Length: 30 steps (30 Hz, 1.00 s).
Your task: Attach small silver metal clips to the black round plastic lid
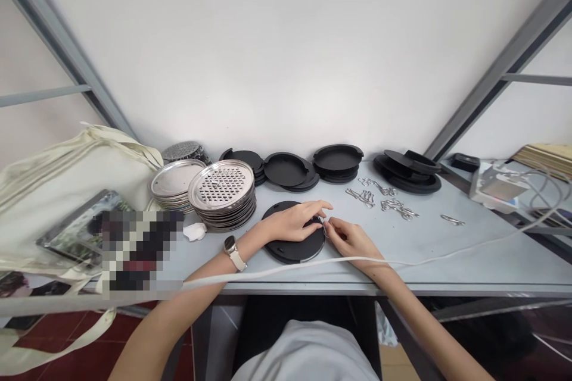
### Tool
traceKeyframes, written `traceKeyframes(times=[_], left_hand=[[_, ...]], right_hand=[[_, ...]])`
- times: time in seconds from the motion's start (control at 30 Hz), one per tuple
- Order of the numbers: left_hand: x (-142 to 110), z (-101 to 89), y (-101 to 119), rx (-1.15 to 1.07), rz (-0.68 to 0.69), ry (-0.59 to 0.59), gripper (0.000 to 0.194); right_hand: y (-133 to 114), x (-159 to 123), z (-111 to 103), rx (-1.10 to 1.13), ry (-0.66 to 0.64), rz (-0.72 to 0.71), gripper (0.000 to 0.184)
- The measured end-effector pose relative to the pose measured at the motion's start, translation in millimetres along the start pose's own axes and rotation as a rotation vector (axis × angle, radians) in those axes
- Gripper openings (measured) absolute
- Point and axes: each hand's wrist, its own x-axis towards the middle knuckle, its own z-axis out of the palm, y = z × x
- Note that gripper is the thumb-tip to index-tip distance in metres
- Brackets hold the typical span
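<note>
A round black plastic disc (295, 250) lies on the grey table in front of me. Across its top rests my left hand (297, 220), fingers stretched to the right and the thumb near the disc's right rim. My right hand (351, 239) is beside that rim, thumb and forefinger pinched on a small silvery wire clip (325, 227) that touches the disc's edge. The fingers partly hide the clip. Behind my right hand lie several loose wire clips (400, 209), with more small clips (361, 196) nearby and one apart clip (452, 220) farther right.
Stacked metal grater plates (226, 187) and plain metal plates (175, 180) stand at left. Black round trays (338, 161) line the wall, with more black lids (407, 172) at right. A white cable (424, 263) crosses before my forearms. A cream bag (89, 161) sits far left.
</note>
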Motion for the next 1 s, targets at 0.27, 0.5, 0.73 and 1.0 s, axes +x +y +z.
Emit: traceKeyframes(times=[0.27,0.5,0.73,1.0], left_hand=[[0.1,-0.4,-1.5,-0.019,-0.028,-0.008,0.046],[-0.3,2.1,-3.9,-0.027,-0.005,-0.005,0.042],[0.1,-0.6,1.6,0.089,0.017,0.075,0.043],[-0.1,0.7,-1.6,0.007,-0.029,0.016,0.043]], right_hand=[[3.3,-0.4,1.3,0.007,0.038,-0.006,0.031],[4.1,0.5,-1.7,0.03,0.092,0.017,0.033],[-0.3,2.8,0.9,-0.023,-0.016,-0.023,0.028],[-0.5,1.0,0.2,-0.027,-0.007,0.006,0.032]])
